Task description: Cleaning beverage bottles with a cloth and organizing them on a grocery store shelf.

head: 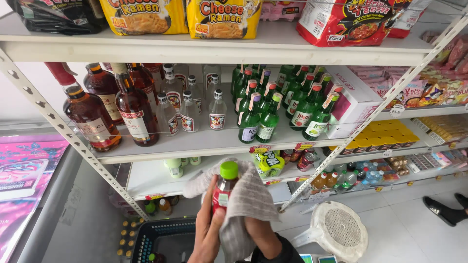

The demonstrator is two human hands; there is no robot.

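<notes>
The person's left hand [207, 229] is wrapped around the lower body of a small red drink bottle with a bright green screw cap [225, 187], fingers closed on it, holding it upright in front of the shelving at about the level of the lower shelf. The right hand [261, 234] presses a grey, ribbed cleaning cloth [246, 199] against the bottle's far side; the cloth drapes over that hand and curls behind the cap, so the fingers are mostly hidden, though they appear clamped on the fabric. By the look of it the wiping is in mid-course: the bottle is off the shelf and partly swaddled, and nothing shows whether its surface is clean yet. Below the hands sits a dark plastic shopping basket [165, 238] with a few small bottles in it, and the white lower shelf [151, 178] has open room beside a few pale green-capped bottles [174, 167]. On the shelf above, amber liquor bottles [134, 109], small clear bottles with black caps [190, 109] and green glass bottles [265, 112] stand in rows. A white perforated plastic stool [339, 229] stands on the tiled floor to the right.
</notes>
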